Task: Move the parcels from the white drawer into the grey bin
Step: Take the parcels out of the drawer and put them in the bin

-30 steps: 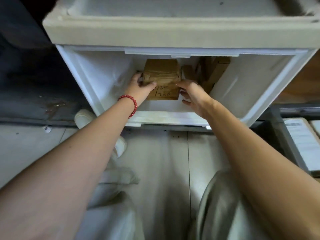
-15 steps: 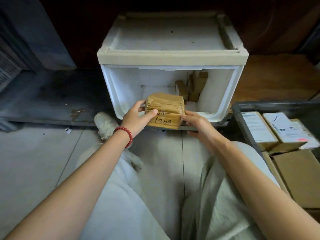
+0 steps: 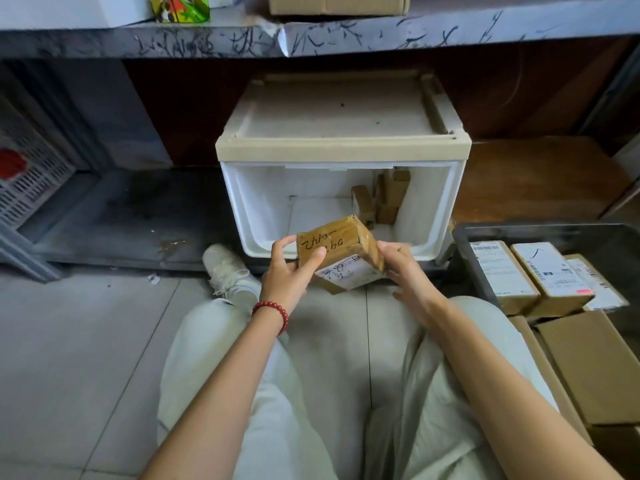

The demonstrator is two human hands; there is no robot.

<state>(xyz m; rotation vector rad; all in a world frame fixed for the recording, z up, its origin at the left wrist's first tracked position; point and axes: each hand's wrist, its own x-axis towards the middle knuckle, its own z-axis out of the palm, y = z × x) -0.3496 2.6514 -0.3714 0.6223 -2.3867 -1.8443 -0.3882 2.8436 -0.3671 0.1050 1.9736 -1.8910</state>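
Head view looks down on a brown taped parcel held in the air in front of the open white drawer, tilted, with handwriting on its upper face and a white label on the face below. Left hand clasps its left end, thumb on the written face and fingers curled behind. Right hand presses fingertips against its right end, fingers partly spread. More brown parcels stand at the drawer's back right corner. Grey bin sits just right of the drawer, holding labelled boxes. A red bead bracelet circles the left wrist
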